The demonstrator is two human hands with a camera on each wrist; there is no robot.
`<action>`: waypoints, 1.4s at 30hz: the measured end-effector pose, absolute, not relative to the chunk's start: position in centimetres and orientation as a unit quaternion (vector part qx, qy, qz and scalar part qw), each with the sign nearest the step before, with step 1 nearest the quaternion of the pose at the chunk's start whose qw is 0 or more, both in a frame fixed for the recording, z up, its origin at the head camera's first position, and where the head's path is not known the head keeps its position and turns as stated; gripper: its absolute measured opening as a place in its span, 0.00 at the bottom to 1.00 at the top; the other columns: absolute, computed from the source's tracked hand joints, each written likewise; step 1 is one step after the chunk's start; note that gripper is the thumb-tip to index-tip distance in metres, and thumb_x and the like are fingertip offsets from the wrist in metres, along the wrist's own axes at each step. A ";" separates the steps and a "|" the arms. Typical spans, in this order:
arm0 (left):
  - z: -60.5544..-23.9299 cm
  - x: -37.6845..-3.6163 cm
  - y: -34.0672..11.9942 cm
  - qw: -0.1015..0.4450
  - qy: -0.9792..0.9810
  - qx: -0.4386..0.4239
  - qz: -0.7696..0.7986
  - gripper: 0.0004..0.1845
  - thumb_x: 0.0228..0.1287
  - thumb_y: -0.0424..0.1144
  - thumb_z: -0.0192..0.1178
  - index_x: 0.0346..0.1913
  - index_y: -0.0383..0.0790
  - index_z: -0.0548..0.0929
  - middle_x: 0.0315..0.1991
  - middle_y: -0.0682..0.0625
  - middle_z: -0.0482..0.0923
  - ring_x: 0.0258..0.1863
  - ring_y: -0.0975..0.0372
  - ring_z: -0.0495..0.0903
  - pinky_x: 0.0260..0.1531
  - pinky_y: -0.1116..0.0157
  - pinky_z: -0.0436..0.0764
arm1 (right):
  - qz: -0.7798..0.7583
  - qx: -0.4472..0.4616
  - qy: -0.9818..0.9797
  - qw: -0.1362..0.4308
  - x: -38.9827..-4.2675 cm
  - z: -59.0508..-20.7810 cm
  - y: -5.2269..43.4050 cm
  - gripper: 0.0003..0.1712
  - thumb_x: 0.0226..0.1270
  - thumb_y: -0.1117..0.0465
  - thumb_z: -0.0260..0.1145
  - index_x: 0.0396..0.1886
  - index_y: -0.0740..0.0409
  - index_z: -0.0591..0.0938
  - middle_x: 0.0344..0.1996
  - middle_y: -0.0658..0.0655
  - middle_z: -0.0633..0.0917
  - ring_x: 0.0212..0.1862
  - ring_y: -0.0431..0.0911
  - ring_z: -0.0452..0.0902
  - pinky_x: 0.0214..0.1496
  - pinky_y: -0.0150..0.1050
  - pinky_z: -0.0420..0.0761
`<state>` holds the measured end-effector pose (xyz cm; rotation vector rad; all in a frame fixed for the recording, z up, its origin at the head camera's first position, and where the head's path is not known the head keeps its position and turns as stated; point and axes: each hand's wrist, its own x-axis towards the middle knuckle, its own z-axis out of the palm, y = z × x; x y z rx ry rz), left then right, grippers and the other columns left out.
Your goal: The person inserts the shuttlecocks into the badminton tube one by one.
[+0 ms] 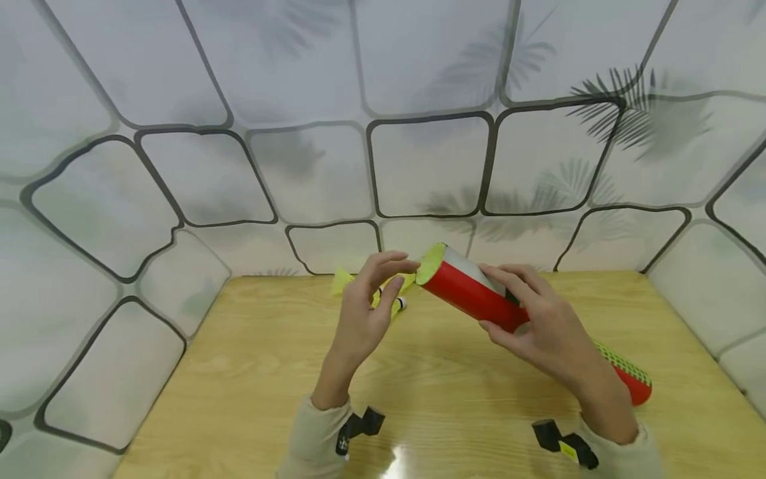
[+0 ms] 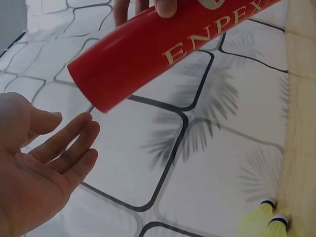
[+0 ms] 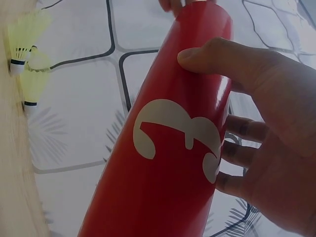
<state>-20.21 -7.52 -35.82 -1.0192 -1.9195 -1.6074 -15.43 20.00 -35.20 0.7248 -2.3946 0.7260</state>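
Note:
My right hand [image 1: 509, 303] grips a red shuttlecock tube [image 1: 473, 293] round its middle and holds it tilted above the wooden table [image 1: 251, 372], mouth up and to the left. Yellow shows inside the mouth. In the right wrist view the thumb and fingers of the right hand [image 3: 266, 148] wrap the tube [image 3: 173, 148], which bears a white mark. My left hand [image 1: 389, 273] is open, its fingertips right at the tube's mouth. In the left wrist view the left hand [image 2: 44, 163] lies palm-up just below the end of the tube [image 2: 148, 54]. Whether it touches is unclear.
Yellow shuttlecocks [image 1: 397, 303] lie on the table at its far edge behind my left hand, and show again as shuttlecocks [image 2: 261, 219] and shuttlecocks [image 3: 27, 54] in the wrist views. A patterned grey wall [image 1: 419, 166] encloses the table at the back and sides.

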 end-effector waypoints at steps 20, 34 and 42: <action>-42.4 -23.6 -12.3 0.129 -0.856 -0.177 -0.469 0.15 0.74 0.30 0.62 0.59 0.36 0.78 0.49 0.39 0.86 0.50 0.49 0.86 0.55 0.52 0.84 | 0.281 0.272 -0.879 0.273 -15.8 -34.6 20.8 0.50 0.46 0.68 0.84 0.73 0.53 0.75 0.59 0.57 0.77 0.48 0.45 0.77 0.31 0.35 0.86; -46.0 -24.2 -10.9 0.047 -0.863 -0.160 -0.477 0.18 0.75 0.34 0.62 0.64 0.33 0.79 0.58 0.34 0.81 0.56 0.44 0.82 0.56 0.49 0.82 | 0.285 0.269 -0.877 0.278 -15.6 -34.7 21.0 0.50 0.46 0.68 0.84 0.72 0.52 0.75 0.59 0.56 0.77 0.48 0.45 0.77 0.30 0.33 0.86; -46.7 -24.3 -10.5 0.043 -0.862 -0.145 -0.485 0.17 0.71 0.30 0.64 0.59 0.28 0.82 0.58 0.35 0.82 0.54 0.45 0.84 0.56 0.51 0.83 | 0.285 0.267 -0.877 0.279 -15.5 -34.7 21.0 0.50 0.46 0.68 0.84 0.73 0.52 0.75 0.59 0.56 0.77 0.49 0.46 0.77 0.30 0.37 0.87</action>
